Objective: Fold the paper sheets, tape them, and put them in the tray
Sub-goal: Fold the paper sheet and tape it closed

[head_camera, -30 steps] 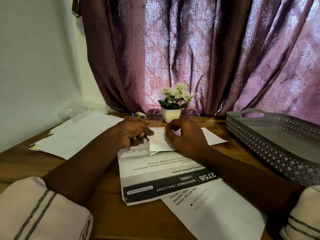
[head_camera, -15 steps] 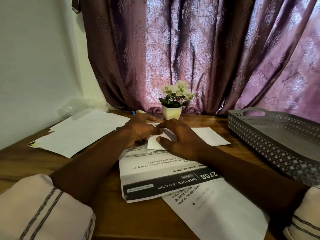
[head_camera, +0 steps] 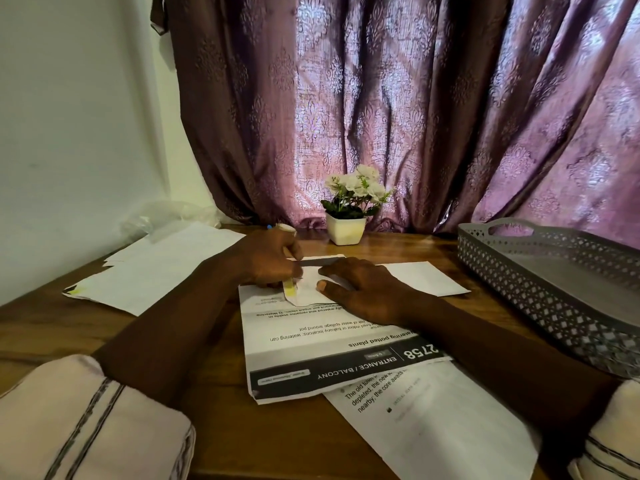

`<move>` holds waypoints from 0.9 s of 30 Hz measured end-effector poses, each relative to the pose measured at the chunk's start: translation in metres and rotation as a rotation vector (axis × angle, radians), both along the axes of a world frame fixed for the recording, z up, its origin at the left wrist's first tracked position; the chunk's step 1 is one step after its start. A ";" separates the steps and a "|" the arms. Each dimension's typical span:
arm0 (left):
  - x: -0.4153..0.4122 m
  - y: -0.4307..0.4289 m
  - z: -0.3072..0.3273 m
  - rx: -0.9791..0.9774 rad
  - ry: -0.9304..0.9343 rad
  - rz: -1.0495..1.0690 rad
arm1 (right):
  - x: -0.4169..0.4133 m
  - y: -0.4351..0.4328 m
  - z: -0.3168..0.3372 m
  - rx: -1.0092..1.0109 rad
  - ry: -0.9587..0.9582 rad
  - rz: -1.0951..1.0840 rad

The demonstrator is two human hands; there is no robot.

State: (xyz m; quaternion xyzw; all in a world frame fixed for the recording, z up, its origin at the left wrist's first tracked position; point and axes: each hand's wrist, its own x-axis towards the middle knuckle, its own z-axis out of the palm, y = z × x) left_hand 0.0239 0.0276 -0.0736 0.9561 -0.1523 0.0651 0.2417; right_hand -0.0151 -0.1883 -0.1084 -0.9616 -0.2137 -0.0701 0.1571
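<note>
A small folded white paper point(head_camera: 427, 279) lies on the wooden table, on top of a printed sheet point(head_camera: 332, 344). My right hand point(head_camera: 365, 291) presses flat on the folded paper with its fingers spread. My left hand point(head_camera: 268, 263) is curled at the paper's left end and pinches a yellowish strip of tape point(head_camera: 290, 289) that runs down over the folded edge. A tape roll point(head_camera: 285, 227) peeks out just behind the left hand. The grey perforated tray point(head_camera: 540, 282) stands at the right, and what shows of its inside holds nothing.
A loose stack of white sheets point(head_camera: 159, 268) lies at the left near the wall. Another printed sheet point(head_camera: 436, 431) sits near the front edge. A white pot of flowers point(head_camera: 347, 228) stands at the back before the purple curtain. Crumpled clear plastic point(head_camera: 166, 216) lies by the wall.
My right hand has uncurled and now lies flat on the folded paper. The yellowish tape strip has come into sight under my left hand at the paper's left edge.
</note>
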 end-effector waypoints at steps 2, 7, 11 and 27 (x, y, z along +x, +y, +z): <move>0.000 0.002 -0.003 -0.069 0.082 0.040 | 0.002 -0.001 -0.001 -0.014 -0.002 0.007; 0.000 0.000 -0.004 -0.497 0.202 0.120 | 0.005 -0.002 -0.004 -0.019 -0.017 0.004; -0.003 -0.005 -0.001 -0.728 0.281 0.150 | 0.003 -0.001 -0.001 -0.034 -0.005 0.003; 0.007 0.000 0.002 -0.051 0.240 -0.114 | -0.003 -0.001 0.001 -0.011 0.008 0.001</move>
